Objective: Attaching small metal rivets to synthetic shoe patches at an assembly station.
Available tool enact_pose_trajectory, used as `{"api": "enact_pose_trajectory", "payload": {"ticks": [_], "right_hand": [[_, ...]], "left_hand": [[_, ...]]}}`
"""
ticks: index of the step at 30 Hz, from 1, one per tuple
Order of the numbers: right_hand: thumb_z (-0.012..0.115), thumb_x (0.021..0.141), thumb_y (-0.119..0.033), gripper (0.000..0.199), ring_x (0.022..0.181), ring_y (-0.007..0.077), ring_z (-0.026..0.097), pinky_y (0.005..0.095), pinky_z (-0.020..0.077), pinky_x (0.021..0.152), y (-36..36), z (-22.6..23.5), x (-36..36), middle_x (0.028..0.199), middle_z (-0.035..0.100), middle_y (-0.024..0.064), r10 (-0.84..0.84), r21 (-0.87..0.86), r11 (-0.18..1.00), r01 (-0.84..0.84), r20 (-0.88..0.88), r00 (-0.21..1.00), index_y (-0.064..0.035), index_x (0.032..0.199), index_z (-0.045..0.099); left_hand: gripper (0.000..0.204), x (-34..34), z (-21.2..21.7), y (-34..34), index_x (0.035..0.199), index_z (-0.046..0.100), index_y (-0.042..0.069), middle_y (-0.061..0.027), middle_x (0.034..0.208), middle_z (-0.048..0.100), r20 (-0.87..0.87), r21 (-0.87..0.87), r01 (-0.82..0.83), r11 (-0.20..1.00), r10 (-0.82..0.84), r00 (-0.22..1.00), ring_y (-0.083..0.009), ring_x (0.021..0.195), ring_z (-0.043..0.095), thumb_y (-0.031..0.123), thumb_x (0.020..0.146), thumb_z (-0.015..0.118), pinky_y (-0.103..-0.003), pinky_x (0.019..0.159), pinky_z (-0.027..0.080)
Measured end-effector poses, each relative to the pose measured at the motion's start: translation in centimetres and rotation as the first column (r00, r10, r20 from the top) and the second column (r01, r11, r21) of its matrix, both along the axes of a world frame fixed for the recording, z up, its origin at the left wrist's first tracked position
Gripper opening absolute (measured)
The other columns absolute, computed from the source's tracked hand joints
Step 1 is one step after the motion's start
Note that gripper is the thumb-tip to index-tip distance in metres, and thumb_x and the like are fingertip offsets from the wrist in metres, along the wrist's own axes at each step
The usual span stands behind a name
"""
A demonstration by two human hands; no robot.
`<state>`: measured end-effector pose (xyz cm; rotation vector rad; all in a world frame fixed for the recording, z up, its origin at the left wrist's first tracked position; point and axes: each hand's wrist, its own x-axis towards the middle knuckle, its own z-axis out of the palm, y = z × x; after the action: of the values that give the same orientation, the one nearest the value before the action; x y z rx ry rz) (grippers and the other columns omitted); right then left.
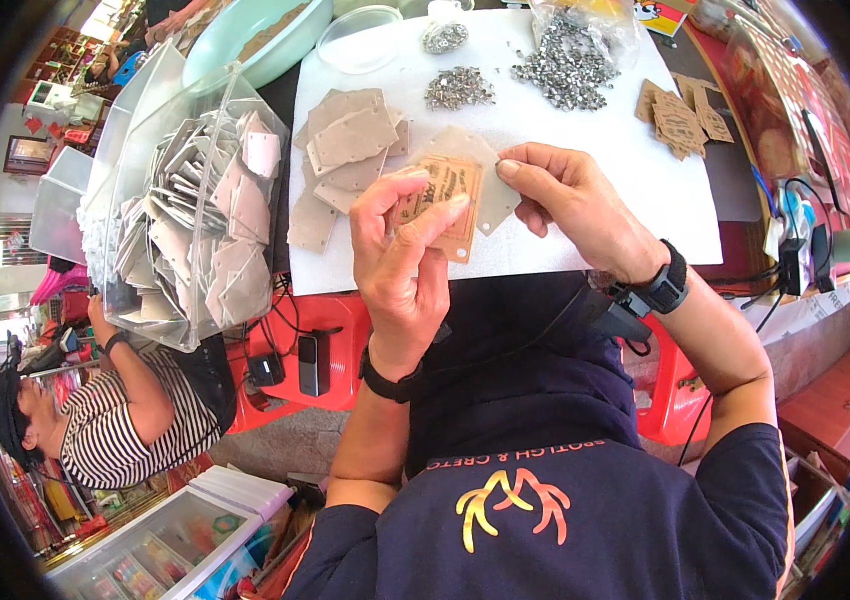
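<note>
Tan cardboard front and centre: printed card [457, 180] held up in the left hand [400, 260], tilted, above the white sheet [605, 220]. Thumb across the printed face, fingers bent round the left side, so definitely grasping. Can't tell whether just one card or a few together

Right behind, overlapping and poking out to the right, a pale card [495, 195] with a small hole near the bottom corner. Pinched at the right edge by thumb and forefinger of the right hand [567, 195], other fingers curled in underneath. Can't tell whether gripped by the left fingers too

Just left of the hands, on the sheet, a loose pile of plain cards [350, 140], overlapping every which way. Further left, a big clear bin [280, 105] stuffed with more of the same sort, all jumbled up

Along the far side, left to right: pale green basin [320, 25] with something brown inside, clear plastic lid [360, 42], small clear bag of shiny bits [445, 38], then a little heap of metal bits [460, 88] and a bigger heap [565, 70] just below an open plastic bag [595, 25]. Over at the right edge of the sheet, a messy stack of brown printed cards [680, 122]

Lower down, black band [390, 380] on the left wrist, black watch [660, 290] on the right, red stool [345, 335] with a black box [313, 362] on top, and off to the left another person in a striped shirt [140, 420]
</note>
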<state>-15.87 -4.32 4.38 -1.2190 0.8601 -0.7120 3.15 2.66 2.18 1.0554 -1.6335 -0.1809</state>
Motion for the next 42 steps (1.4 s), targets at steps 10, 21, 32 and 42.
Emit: {"api": "enact_pose_trajectory", "payload": {"ticks": [10, 21, 32, 42], "right_hand": [[0.049, 0.102, -0.029, 0.033, 0.059, 0.0024, 0.041, 0.0199, 0.0361, 0.054, -0.9, 0.7, -1.2, 0.066, 0.048, -0.0066, 0.03, -0.223, 0.973, -0.065, -0.157, 0.987, -0.0033, 0.113, 0.065], [0.052, 0.1, -0.029, 0.032, 0.059, 0.0035, 0.046, 0.0216, 0.0398, 0.054, -1.0, 1.4, -1.7, 0.066, 0.051, -0.0042, -0.068, -0.349, 0.936, -0.035, -0.279, 0.958, -0.0018, 0.108, 0.066], [0.054, 0.099, -0.023, 0.028, 0.062, 0.0048, 0.057, 0.0218, 0.0493, 0.053, -0.1, 0.0, 0.5, 0.073, 0.063, 0.0019, -0.101, -0.242, 0.968, 0.066, -0.137, 0.985, 0.0024, 0.104, 0.065], [0.059, 0.092, -0.01, 0.015, 0.068, 0.02, 0.065, 0.0322, 0.0512, 0.059, 1.3, -1.0, 1.4, 0.078, 0.064, 0.0112, -0.227, -0.643, 0.762, 0.076, -0.155, 0.962, 0.0017, 0.103, 0.062]], "left_hand": [[0.01, 0.5, 0.2, -0.6, 0.091, 0.065, 0.011, -0.0185, 0.127, 0.052, -0.034, -0.035, 0.13, 0.991, -0.131, 0.991, -0.0403, 0.126, 0.043, 0.01, 0.085, 0.058, -0.049, 0.105, 0.035], [0.02, 0.6, 1.8, -0.3, 0.105, 0.068, 0.005, -0.0122, 0.103, 0.057, -0.073, 0.044, 0.093, 0.995, -0.09, 0.993, -0.0305, 0.106, 0.053, 0.006, 0.086, 0.06, -0.042, 0.093, 0.042], [0.042, -1.5, 1.2, -1.0, 0.121, 0.062, 0.0, -0.0072, 0.082, 0.053, 0.164, 0.002, -0.186, 0.983, 0.183, 0.969, -0.019, 0.068, 0.052, -0.008, 0.08, 0.061, -0.031, 0.062, 0.045], [0.014, -1.5, 2.6, -2.3, 0.105, 0.057, 0.004, -0.0017, 0.077, 0.058, -0.639, 0.51, 0.308, 0.803, 0.115, 0.76, -0.0078, 0.058, 0.051, 0.011, 0.093, 0.062, -0.022, 0.055, 0.045]]}}
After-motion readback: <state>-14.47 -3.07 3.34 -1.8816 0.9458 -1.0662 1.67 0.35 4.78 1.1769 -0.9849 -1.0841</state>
